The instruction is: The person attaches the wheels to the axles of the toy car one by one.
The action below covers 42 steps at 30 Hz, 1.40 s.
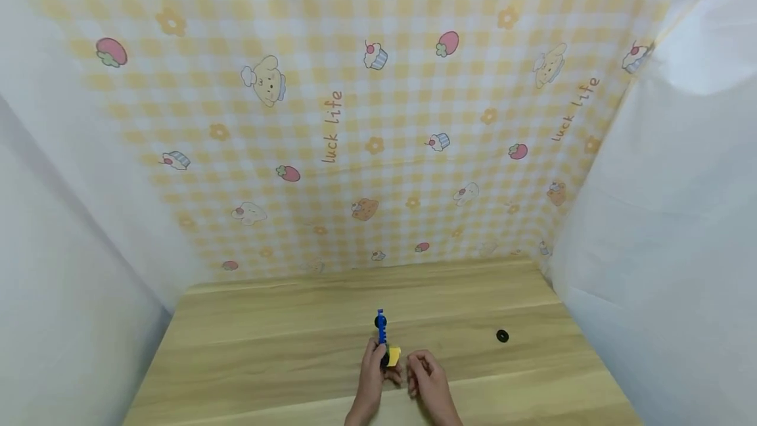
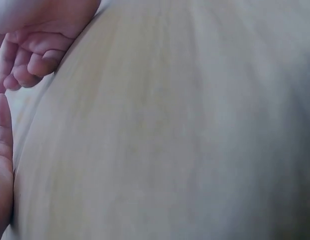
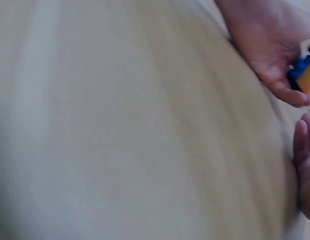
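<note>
My left hand (image 1: pixel 372 373) grips a small toy vehicle made of a long blue frame (image 1: pixel 382 332) with black wheels and a yellow block (image 1: pixel 393 356) on its right side. One black wheel (image 1: pixel 380 322) shows near the far end of the frame. Just right of the toy is my right hand (image 1: pixel 430 383), its fingers bent towards the yellow block but apart from it. Whether those fingertips pinch something small cannot be seen. The right wrist view catches the yellow block (image 3: pixel 308 80) beside the left hand (image 3: pixel 267 50); the left wrist view shows only parts of both hands.
A loose black ring-shaped wheel (image 1: pixel 502 336) lies on the wood-grain tabletop (image 1: pixel 266 347), to the right of both hands. A yellow checked curtain (image 1: pixel 378 110) hangs behind the table, with white sheets (image 1: pixel 668 215) at either side.
</note>
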Motion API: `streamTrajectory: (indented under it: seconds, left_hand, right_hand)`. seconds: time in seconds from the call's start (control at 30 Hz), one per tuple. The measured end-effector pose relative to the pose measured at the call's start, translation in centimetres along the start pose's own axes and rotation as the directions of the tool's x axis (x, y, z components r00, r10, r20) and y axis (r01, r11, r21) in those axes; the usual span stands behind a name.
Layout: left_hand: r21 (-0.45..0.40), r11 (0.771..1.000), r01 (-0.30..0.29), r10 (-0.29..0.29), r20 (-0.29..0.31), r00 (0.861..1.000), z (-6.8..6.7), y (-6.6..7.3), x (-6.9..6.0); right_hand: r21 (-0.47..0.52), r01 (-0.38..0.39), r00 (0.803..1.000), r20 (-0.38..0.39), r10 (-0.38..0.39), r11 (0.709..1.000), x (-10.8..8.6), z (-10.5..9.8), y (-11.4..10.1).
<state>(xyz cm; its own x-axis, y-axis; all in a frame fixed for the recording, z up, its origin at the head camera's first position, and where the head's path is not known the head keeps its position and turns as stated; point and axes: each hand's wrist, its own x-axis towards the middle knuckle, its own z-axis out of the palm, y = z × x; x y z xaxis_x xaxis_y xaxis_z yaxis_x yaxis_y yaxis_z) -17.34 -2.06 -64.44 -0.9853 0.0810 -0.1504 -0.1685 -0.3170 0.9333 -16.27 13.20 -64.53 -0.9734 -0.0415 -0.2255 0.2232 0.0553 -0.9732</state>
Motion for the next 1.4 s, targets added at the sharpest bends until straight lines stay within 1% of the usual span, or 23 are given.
streamTrajectory:
  seconds: [0.1, 0.17, 0.27, 0.33, 0.37, 0.4, 0.43, 0.5, 0.6, 0.63, 0.67, 0.77, 0.9, 1.0, 1.07, 1.13, 1.23, 1.3, 1.4]
  left_hand:
    - [-0.017, 1.000, -0.014, 0.014, 0.002, 1.000, 0.3, -0.3, -0.1]
    - [-0.013, 1.000, -0.024, 0.024, -0.006, 1.000, 0.3, -0.4, -0.2]
    - [-0.007, 0.999, -0.037, 0.037, 0.000, 0.999, 0.2, -0.3, -0.3]
    - [-0.013, 0.999, -0.043, 0.043, 0.016, 0.999, 0.1, -0.1, -0.2]
    - [-0.015, 0.999, -0.048, 0.048, 0.023, 0.999, 0.1, -0.1, -0.2]
    - [-0.015, 0.999, -0.052, 0.052, 0.027, 0.998, 0.0, -0.1, -0.2]
    - [-0.009, 0.998, -0.059, 0.059, 0.031, 0.998, -0.1, -0.1, -0.2]
    - [0.001, 0.997, -0.074, 0.074, 0.032, 0.997, -0.2, -0.1, -0.2]
    - [0.010, 0.995, -0.095, 0.095, 0.034, 0.995, -0.3, -0.2, -0.1]
    - [0.008, 0.995, -0.102, 0.102, 0.041, 0.994, -0.2, -0.2, -0.1]
    - [-0.002, 0.995, -0.104, 0.104, 0.048, 0.993, -0.2, -0.3, -0.2]
    - [-0.039, 0.994, -0.102, 0.105, 0.071, 0.992, -0.1, -0.4, -0.2]
    - [-0.075, 0.992, -0.101, 0.107, 0.080, 0.991, -0.1, -0.4, -0.3]
    - [-0.061, 0.995, -0.085, 0.089, 0.074, 0.993, 0.0, -0.4, -0.4]
    - [-0.048, 0.997, -0.066, 0.069, 0.064, 0.996, 0.0, -0.3, -0.4]
    - [-0.035, 0.998, -0.043, 0.044, 0.047, 0.998, 0.0, -0.2, -0.3]
    - [-0.015, 1.000, -0.026, 0.026, 0.030, 0.999, 0.0, -0.1, -0.2]
    - [-0.008, 1.000, -0.021, 0.022, 0.030, 0.999, 0.1, -0.1, -0.1]
    - [-0.001, 1.000, -0.027, 0.027, 0.046, 0.999, 0.0, -0.1, -0.2]
  right_hand:
    - [-0.060, -0.039, 0.993, -0.111, 0.032, 0.997, 0.0, -1.6, -0.5]
    - [-0.143, -0.055, 0.977, -0.210, 0.024, 0.988, 0.1, -3.1, -0.7]
    - [-0.275, -0.078, 0.934, -0.357, -0.026, 0.958, 0.3, -6.4, -1.0]
    - [-0.376, -0.094, 0.897, -0.433, -0.085, 0.922, 0.6, -9.2, -1.2]
    - [-0.417, -0.105, 0.885, -0.454, -0.107, 0.903, 0.8, -10.5, -1.4]
    - [-0.455, -0.109, 0.876, -0.463, -0.131, 0.884, 0.9, -11.7, -1.6]
    - [-0.482, -0.118, 0.877, -0.461, -0.137, 0.868, 1.1, -12.8, -1.8]
    - [-0.545, -0.124, 0.890, -0.431, -0.150, 0.829, 1.7, -14.6, -2.2]
    - [-0.610, -0.136, 0.921, -0.368, -0.128, 0.781, 2.5, -16.0, -2.3]
    - [-0.628, -0.146, 0.927, -0.356, -0.116, 0.765, 2.8, -16.3, -2.3]
    - [-0.646, -0.153, 0.931, -0.349, -0.111, 0.748, 3.0, -16.5, -2.2]
    - [-0.691, -0.170, 0.928, -0.352, -0.122, 0.703, 3.4, -16.7, -1.8]
    - [-0.735, -0.142, 0.927, -0.333, -0.171, 0.663, 3.8, -16.5, -1.6]
    - [-0.750, -0.123, 0.931, -0.314, -0.186, 0.650, 3.7, -16.5, -1.6]
    - [-0.741, -0.111, 0.938, -0.298, -0.177, 0.662, 3.4, -16.5, -1.6]
    - [-0.721, -0.094, 0.948, -0.276, -0.160, 0.687, 3.1, -16.5, -1.7]
    - [-0.690, -0.070, 0.959, -0.245, -0.141, 0.720, 2.8, -16.4, -1.8]
    - [-0.684, -0.068, 0.959, -0.245, -0.141, 0.727, 2.5, -16.3, -1.8]
    - [-0.684, -0.073, 0.953, -0.261, -0.150, 0.726, 2.3, -16.2, -1.9]
